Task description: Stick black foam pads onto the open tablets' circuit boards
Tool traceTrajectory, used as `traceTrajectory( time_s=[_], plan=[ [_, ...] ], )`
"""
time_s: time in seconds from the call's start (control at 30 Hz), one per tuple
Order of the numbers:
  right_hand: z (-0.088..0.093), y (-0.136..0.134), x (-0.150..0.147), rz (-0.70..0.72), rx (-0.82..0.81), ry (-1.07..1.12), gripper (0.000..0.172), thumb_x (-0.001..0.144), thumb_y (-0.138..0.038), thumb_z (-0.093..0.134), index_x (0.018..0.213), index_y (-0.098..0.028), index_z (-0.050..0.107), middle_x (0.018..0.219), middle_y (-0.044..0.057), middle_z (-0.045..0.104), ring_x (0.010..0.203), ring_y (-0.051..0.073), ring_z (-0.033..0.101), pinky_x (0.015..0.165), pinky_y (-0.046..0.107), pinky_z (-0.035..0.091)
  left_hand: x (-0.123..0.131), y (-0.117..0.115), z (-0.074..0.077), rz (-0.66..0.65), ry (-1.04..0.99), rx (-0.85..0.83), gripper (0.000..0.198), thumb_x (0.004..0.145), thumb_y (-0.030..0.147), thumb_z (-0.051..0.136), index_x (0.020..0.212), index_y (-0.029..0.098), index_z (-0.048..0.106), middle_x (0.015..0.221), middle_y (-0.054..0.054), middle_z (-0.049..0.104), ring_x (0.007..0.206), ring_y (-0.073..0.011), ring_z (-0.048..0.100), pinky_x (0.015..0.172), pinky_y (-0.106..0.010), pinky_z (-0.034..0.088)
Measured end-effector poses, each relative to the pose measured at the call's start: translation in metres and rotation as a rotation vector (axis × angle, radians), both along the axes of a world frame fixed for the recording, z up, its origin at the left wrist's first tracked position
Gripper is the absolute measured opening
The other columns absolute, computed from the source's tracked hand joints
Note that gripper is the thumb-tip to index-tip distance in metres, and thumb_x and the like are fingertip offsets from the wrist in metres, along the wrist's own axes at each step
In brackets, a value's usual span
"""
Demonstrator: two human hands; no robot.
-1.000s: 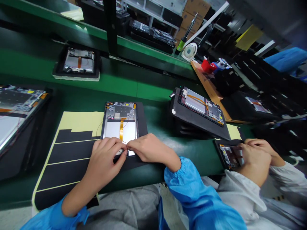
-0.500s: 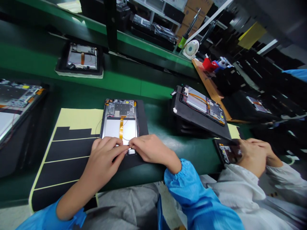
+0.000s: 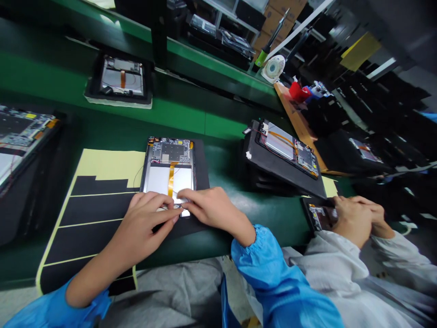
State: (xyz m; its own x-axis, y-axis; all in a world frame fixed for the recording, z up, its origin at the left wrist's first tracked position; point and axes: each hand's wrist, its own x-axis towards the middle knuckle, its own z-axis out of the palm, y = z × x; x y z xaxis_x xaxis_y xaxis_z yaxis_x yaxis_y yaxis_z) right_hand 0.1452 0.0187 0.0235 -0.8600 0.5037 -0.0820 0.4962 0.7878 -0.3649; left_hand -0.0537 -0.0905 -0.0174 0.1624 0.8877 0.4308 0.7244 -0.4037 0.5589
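Note:
An open tablet (image 3: 157, 180) lies face down on a black foam pad (image 3: 201, 164), its circuit board at the far end and an orange flex cable (image 3: 170, 180) running down over a pale panel. My left hand (image 3: 145, 218) and my right hand (image 3: 211, 209) meet at the tablet's near edge. Their fingertips press around a small metal-and-white part (image 3: 180, 209), which is mostly hidden by them. Both hands rest on the tablet, with the fingers curled inward.
A yellow-and-black sheet (image 3: 102, 214) lies left of the pad on the green bench (image 3: 221, 125). A neighbour's hands (image 3: 355, 218) work on a tablet (image 3: 321, 217) at right. More tablets lie on black stands, with a small white fan (image 3: 273, 68) beyond.
The whole view has shifted slightly up and left. My hands have stayed at the tablet's near edge, with small finger shifts. The neighbour's hands and tablet appear further left.

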Motion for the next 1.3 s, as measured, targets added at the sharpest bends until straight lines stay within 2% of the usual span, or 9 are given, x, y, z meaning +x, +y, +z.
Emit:
traceTrajectory(
  time_s=[0.1, 0.2, 0.4, 0.53, 0.67, 0.83, 0.97, 1.1, 1.3],
  plan=[
    [-0.007, -0.002, 0.001, -0.16, -0.053, 0.081, 0.032, 0.098, -0.043, 0.071, 0.121, -0.025, 0.06, 0.072, -0.005, 0.068, 0.063, 0.015, 0.062, 0.057, 0.025, 0.025, 0.0, -0.004, 0.005, -0.042, -0.062, 0.004, 0.024, 0.102, 0.02, 0.053, 0.1, 0.026, 0.076, 0.099, -0.001, 0.073, 0.094, -0.0207, 0.064, 0.086, -0.039, 0.043],
    [-0.016, -0.009, 0.007, -0.327, -0.192, 0.377, 0.02, 0.1, -0.042, 0.063, 0.102, -0.022, 0.06, 0.063, -0.007, 0.056, 0.054, 0.011, 0.053, 0.056, 0.022, 0.03, 0.0, -0.007, 0.006, -0.028, -0.066, 0.016, 0.023, 0.102, 0.021, 0.053, 0.107, 0.026, 0.075, 0.105, -0.004, 0.073, 0.1, -0.0228, 0.064, 0.091, -0.04, 0.046],
    [-0.027, -0.027, 0.027, -0.599, -0.289, 0.751, 0.022, 0.099, -0.042, 0.059, 0.088, -0.022, 0.059, 0.059, -0.007, 0.048, 0.051, 0.011, 0.046, 0.053, 0.023, 0.037, -0.007, 0.008, 0.003, -0.064, 0.254, 0.029, 0.028, 0.103, 0.032, 0.052, 0.115, 0.034, 0.077, 0.118, -0.007, 0.07, 0.115, -0.0316, 0.059, 0.109, -0.06, 0.039],
    [-0.022, -0.04, 0.03, -0.511, -0.199, 0.721, 0.017, 0.099, -0.034, 0.061, 0.088, -0.022, 0.064, 0.062, -0.004, 0.055, 0.054, 0.013, 0.052, 0.055, 0.025, 0.042, -0.005, 0.014, 0.02, -0.126, 0.344, 0.092, 0.031, 0.104, 0.027, 0.047, 0.107, 0.031, 0.078, 0.121, -0.007, 0.068, 0.124, -0.0311, 0.057, 0.117, -0.062, 0.034],
    [0.002, -0.037, 0.006, -0.321, -0.089, 0.687, 0.016, 0.103, -0.024, 0.057, 0.101, -0.021, 0.073, 0.083, 0.005, 0.07, 0.076, 0.018, 0.064, 0.068, 0.03, 0.049, -0.001, -0.014, 0.029, -0.011, 0.353, 0.299, 0.026, 0.102, 0.017, 0.05, 0.114, 0.017, 0.073, 0.111, -0.009, 0.072, 0.114, -0.0252, 0.061, 0.117, -0.048, 0.037],
    [0.026, -0.004, -0.084, 0.026, -0.049, 0.341, 0.021, 0.101, -0.019, 0.06, 0.11, -0.021, 0.079, 0.1, 0.008, 0.075, 0.098, 0.023, 0.065, 0.087, 0.035, 0.051, -0.035, -0.048, -0.019, 0.489, 0.511, 0.166, 0.044, 0.108, 0.032, 0.038, 0.134, 0.005, 0.062, 0.133, -0.025, 0.066, 0.127, -0.0385, 0.058, 0.103, -0.053, 0.049],
    [0.019, 0.02, -0.174, 0.185, -0.078, 0.098, 0.025, 0.1, -0.014, 0.061, 0.116, -0.02, 0.079, 0.115, 0.01, 0.076, 0.107, 0.024, 0.068, 0.092, 0.033, 0.049, -0.053, -0.054, -0.055, 0.574, 0.539, 0.086, 0.059, 0.109, 0.047, 0.032, 0.144, 0.007, 0.058, 0.15, -0.023, 0.056, 0.138, -0.0409, 0.051, 0.105, -0.053, 0.049],
    [-0.001, 0.03, -0.219, 0.222, -0.067, 0.062, 0.022, 0.096, -0.012, 0.063, 0.106, -0.02, 0.081, 0.108, 0.009, 0.078, 0.099, 0.024, 0.071, 0.081, 0.03, 0.049, -0.045, -0.051, -0.055, 0.611, 0.488, 0.101, 0.055, 0.107, 0.042, 0.037, 0.141, 0.007, 0.061, 0.146, -0.023, 0.059, 0.136, -0.0423, 0.051, 0.104, -0.054, 0.047],
    [-0.014, 0.031, -0.218, 0.27, -0.073, 0.083, 0.026, 0.097, -0.01, 0.061, 0.113, -0.021, 0.079, 0.116, 0.006, 0.078, 0.106, 0.018, 0.071, 0.087, 0.026, 0.049, -0.048, -0.045, -0.043, 0.591, 0.451, 0.127, 0.048, 0.107, 0.039, 0.041, 0.131, 0.006, 0.066, 0.135, -0.024, 0.065, 0.124, -0.0416, 0.059, 0.096, -0.051, 0.051]
  ],
)
